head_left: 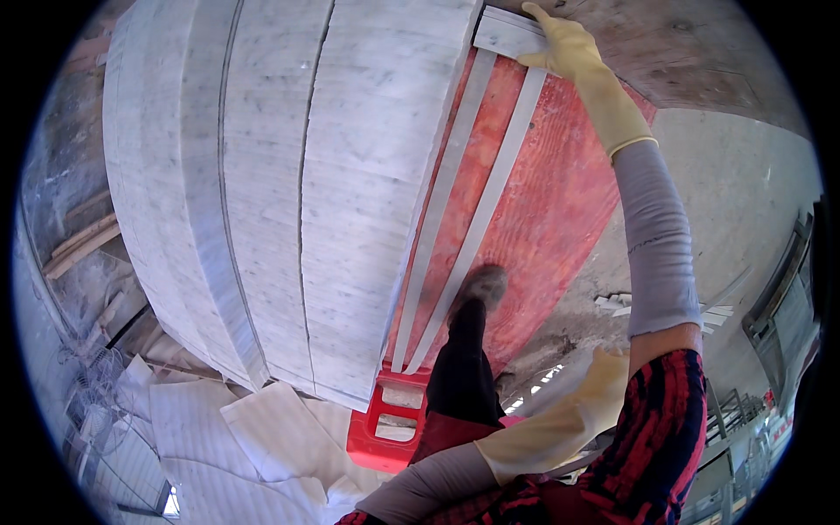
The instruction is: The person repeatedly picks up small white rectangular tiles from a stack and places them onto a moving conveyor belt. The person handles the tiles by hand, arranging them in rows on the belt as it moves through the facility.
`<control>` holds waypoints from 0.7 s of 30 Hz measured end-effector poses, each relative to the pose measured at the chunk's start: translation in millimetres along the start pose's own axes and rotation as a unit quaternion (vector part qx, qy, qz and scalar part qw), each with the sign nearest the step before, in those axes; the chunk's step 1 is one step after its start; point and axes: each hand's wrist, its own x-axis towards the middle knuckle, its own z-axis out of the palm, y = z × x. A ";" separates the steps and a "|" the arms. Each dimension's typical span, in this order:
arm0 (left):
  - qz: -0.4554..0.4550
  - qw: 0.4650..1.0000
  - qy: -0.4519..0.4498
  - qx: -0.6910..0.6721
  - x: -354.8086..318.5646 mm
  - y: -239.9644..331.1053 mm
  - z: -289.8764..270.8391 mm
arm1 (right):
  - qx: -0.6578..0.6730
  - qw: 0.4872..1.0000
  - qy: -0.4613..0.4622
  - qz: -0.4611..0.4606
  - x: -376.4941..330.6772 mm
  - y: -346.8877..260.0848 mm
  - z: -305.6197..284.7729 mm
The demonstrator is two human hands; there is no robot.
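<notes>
My right hand (pixel 570 51), in a yellow rubber glove, reaches far up and grips the end of a short grey stone strip (pixel 503 35) lying across the top of a red board (pixel 560 192). Two long grey stone strips (pixel 446 197) (pixel 494 192) lean side by side on that board. My left hand (pixel 569 416), also in a yellow glove, is low by my body; its fingers pass behind my right arm, so I cannot see what they hold. My foot (pixel 479 287), below a black trouser leg, rests on the board's lower part.
Several large white marble slabs (pixel 262 175) lean in a stack left of the board. A red plastic crate (pixel 385 424) stands at the board's foot. Broken marble pieces (pixel 262 429) lie at lower left, with a fan (pixel 96 376) beside them. More stone offcuts (pixel 617 304) lie on the concrete floor at right.
</notes>
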 end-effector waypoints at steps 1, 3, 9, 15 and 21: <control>0.001 1.000 0.000 0.001 0.4 -0.8 1.6 | -0.039 0.999 -0.026 0.002 0.4 -4.7 -5.1; 0.002 1.000 0.000 0.001 1.9 -3.4 3.0 | -0.100 0.994 -0.052 -0.001 -2.4 -13.6 -11.6; -0.006 1.000 -0.014 -0.001 -13.5 -12.5 1.6 | -0.169 0.985 -0.020 0.018 -2.6 -17.7 8.5; -0.011 1.000 -0.029 -0.005 -25.8 -20.7 5.7 | -0.175 0.983 -0.050 0.017 10.5 -12.9 18.9; -0.012 0.999 -0.027 -0.016 -31.5 -18.2 9.8 | -0.176 0.970 -0.094 0.141 -43.9 37.6 26.9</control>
